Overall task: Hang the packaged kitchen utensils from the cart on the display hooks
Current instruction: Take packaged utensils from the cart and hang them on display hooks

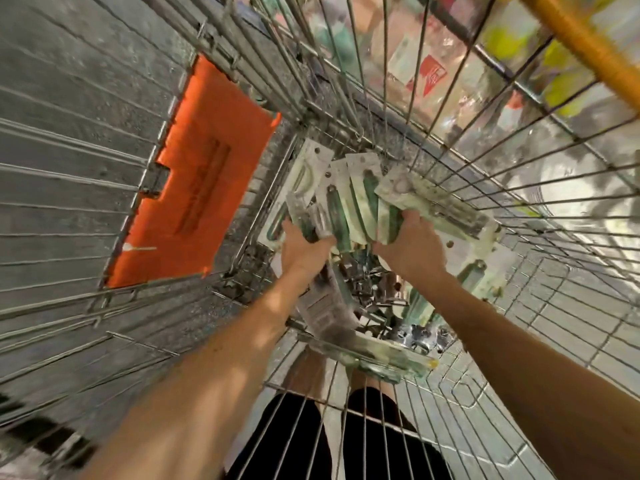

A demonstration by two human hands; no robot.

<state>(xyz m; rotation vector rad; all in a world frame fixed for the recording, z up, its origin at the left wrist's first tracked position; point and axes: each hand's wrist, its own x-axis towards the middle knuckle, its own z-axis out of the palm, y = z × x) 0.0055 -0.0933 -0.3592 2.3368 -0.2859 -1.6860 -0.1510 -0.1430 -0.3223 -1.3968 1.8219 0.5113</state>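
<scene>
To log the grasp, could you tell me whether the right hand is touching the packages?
Touching. The head view shows the right hand curled over the edge of the packages, no gap between them.

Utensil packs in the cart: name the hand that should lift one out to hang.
Right, probably. The right hand grips the bundle of packs on the side nearer the blurred display goods; the left hand holds the far side.

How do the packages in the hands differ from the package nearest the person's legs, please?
The held packages stand fanned, gripped by the left hand and right hand; the near package lies flat, untouched, on the cart wire. Both are pale cards with green utensils.
</scene>
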